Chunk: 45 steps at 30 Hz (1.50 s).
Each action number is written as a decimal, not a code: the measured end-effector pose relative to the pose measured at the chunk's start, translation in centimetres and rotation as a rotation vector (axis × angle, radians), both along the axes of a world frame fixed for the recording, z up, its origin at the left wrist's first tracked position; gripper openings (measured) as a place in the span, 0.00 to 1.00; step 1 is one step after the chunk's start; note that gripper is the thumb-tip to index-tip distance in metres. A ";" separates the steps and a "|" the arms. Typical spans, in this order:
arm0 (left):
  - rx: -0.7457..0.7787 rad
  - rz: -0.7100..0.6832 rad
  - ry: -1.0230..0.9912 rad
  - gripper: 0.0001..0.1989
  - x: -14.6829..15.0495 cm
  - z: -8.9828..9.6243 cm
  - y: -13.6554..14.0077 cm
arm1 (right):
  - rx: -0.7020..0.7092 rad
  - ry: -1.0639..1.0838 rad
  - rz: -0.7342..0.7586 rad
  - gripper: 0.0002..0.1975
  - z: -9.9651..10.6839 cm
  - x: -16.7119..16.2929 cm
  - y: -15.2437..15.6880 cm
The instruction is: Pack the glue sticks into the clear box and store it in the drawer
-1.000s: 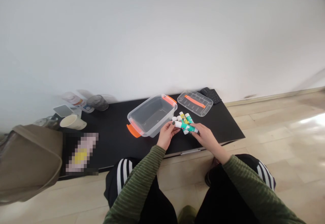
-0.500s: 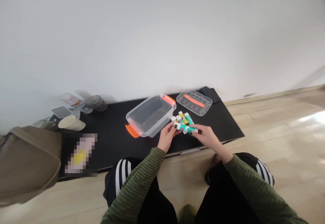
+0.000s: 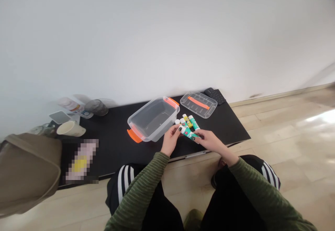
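Observation:
Between my two hands is a green-and-white glue stick, tilted down to the right. My left hand grips its white cap end, and my right hand has its fingers closed on the lower end. Just beyond it on the black table lie several more glue sticks, among them a yellow one and a green one. Others are partly hidden behind the held one. To the left of them stands a clear plastic box with orange latches, its top uncovered.
A clear lid with an orange handle lies at the back right, beside a dark dotted object. At the left are a paper cup, a white bottle, a dark glass and a brown fabric item.
The glue stick in my hands has turned, its right end now dipping lower. My right hand has shifted slightly left and down. The whole view has moved a little.

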State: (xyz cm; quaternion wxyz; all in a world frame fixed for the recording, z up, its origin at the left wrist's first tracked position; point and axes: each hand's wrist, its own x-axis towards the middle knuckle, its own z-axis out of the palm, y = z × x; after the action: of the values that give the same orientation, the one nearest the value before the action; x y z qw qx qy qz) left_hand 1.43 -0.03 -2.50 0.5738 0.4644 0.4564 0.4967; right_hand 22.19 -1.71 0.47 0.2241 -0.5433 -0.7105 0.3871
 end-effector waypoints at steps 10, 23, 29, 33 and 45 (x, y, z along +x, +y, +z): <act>0.299 -0.021 1.066 0.18 -0.9 -1.6 2.1 | 0.079 -0.405 -0.421 0.11 -1.8 2.6 3.7; 0.254 -0.120 1.250 0.15 -0.9 -2.4 2.3 | 0.215 -0.676 -0.403 0.12 -4.4 0.8 4.4; 0.184 -0.128 1.203 0.11 -0.7 -2.1 2.3 | 0.300 -0.681 -0.383 0.13 -4.6 0.0 5.2; 0.136 -0.132 1.195 0.09 -0.6 -2.0 2.2 | 0.481 -0.592 -0.239 0.13 -4.2 -1.3 6.1; 0.135 -0.174 1.248 0.09 -0.6 -1.6 2.0 | 0.364 -0.630 -0.224 0.13 -4.8 -5.2 8.6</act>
State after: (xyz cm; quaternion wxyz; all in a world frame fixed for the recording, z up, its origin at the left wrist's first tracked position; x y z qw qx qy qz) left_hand 0.80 1.97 -4.13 0.2074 0.7371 0.6333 0.1117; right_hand 17.02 6.86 -4.36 0.1284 -0.6612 -0.7380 0.0417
